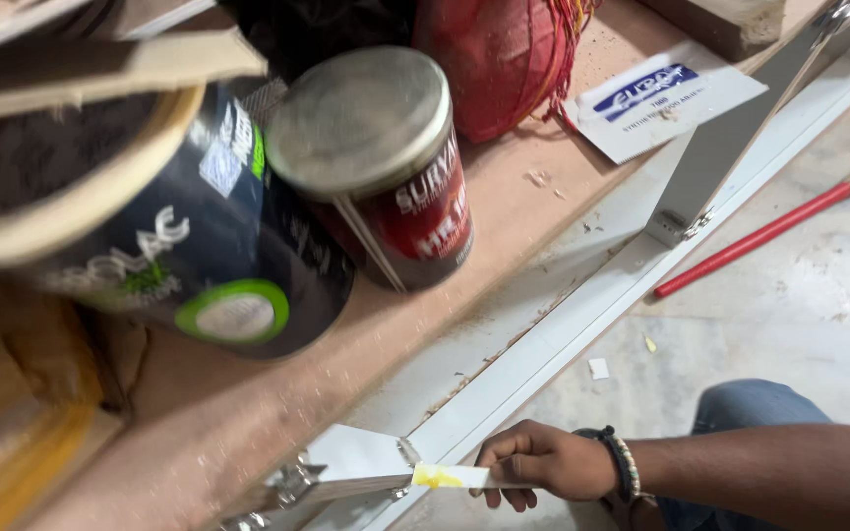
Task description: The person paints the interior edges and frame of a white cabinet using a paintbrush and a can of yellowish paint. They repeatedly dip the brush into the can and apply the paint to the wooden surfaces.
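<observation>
My right hand [543, 460] reaches in from the lower right, a beaded band on its wrist. Its fingers pinch a small white strip [459, 477] smeared with yellow paste at the tip. The strip's tip lies against a white board edge [582, 305] that runs diagonally across the view, right by a metal bracket [297, 484] fixed to that board. My left hand is out of view.
On a dusty wooden shelf [504, 211] stand a large dark tin with a green label [199, 265], a red tin with a metal lid [386, 167] and a red bundle [504, 59]. A white card [661, 98], a second bracket [730, 147], a red broom handle [755, 241] and my jeans knee [750, 408] lie to the right.
</observation>
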